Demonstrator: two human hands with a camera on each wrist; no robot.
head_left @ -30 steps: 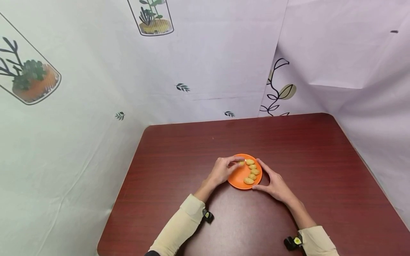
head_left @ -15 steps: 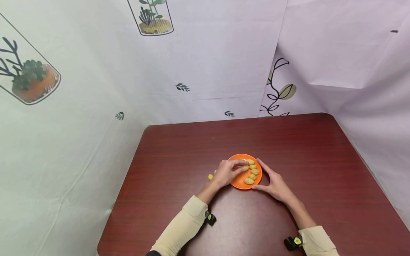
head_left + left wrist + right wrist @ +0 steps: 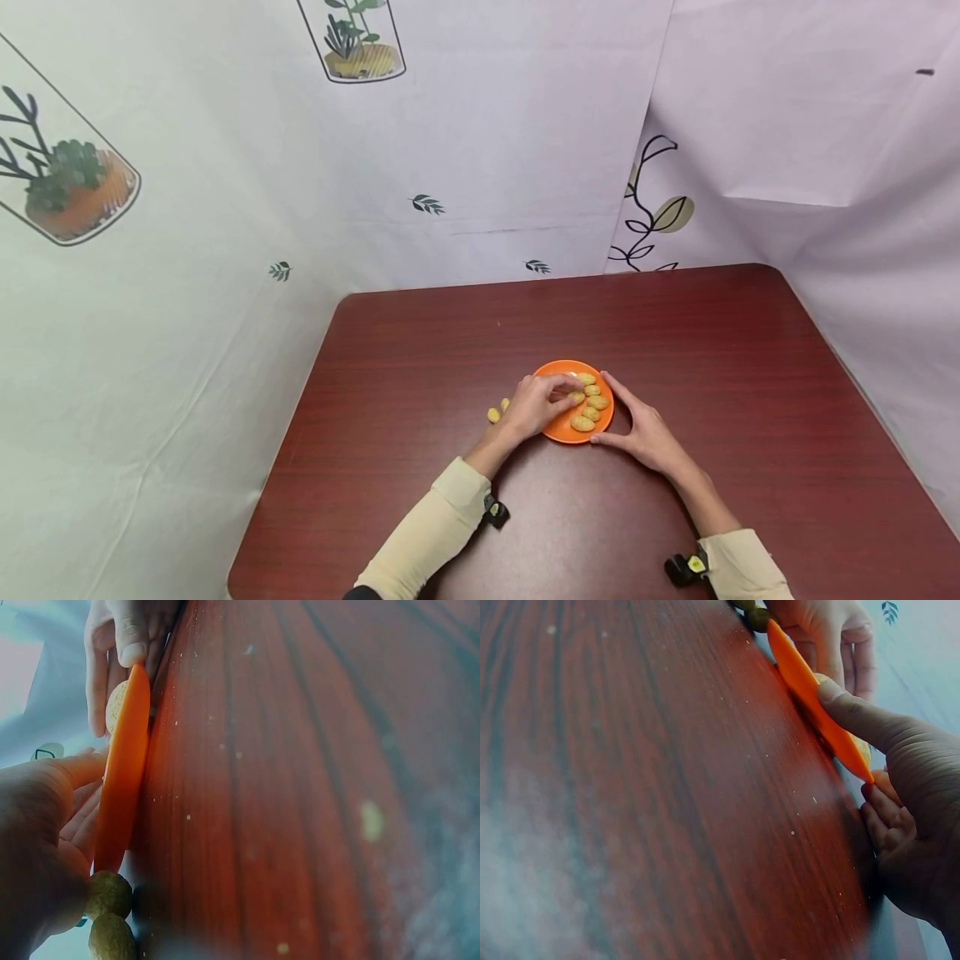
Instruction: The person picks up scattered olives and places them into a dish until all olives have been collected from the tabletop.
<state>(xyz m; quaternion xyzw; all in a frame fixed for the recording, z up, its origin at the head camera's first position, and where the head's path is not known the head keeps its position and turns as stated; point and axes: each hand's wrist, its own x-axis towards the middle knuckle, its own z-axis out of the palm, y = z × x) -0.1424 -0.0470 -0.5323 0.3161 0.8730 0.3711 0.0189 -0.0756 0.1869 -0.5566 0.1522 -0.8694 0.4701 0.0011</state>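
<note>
An orange plate (image 3: 558,431) lies on the table with several tan, oval, rough-surfaced nuts (image 3: 597,402) in a curve along its right side. My left hand (image 3: 528,408) reaches over the plate's left part. Its thumb and fingers pinch one nut (image 3: 576,398) just left of that curve; the fingers hide some of it. At the plate's right, my right hand (image 3: 651,437) holds the rim between thumb and fingers. In the right wrist view the thumb (image 3: 840,697) presses the rim. Left of the plate, two loose nuts (image 3: 492,414) sit beside my left wrist, partly covered by it.
The dark red wooden table (image 3: 420,350) has rounded far corners. White sheets (image 3: 510,150) printed with plants hang behind it and at both sides. Each wrist carries a small black camera (image 3: 496,511).
My left hand has moved right over the plate with a nut and shifted it slightly nearer the front. The loose nuts at the left have come into view. My right hand stays put.
</note>
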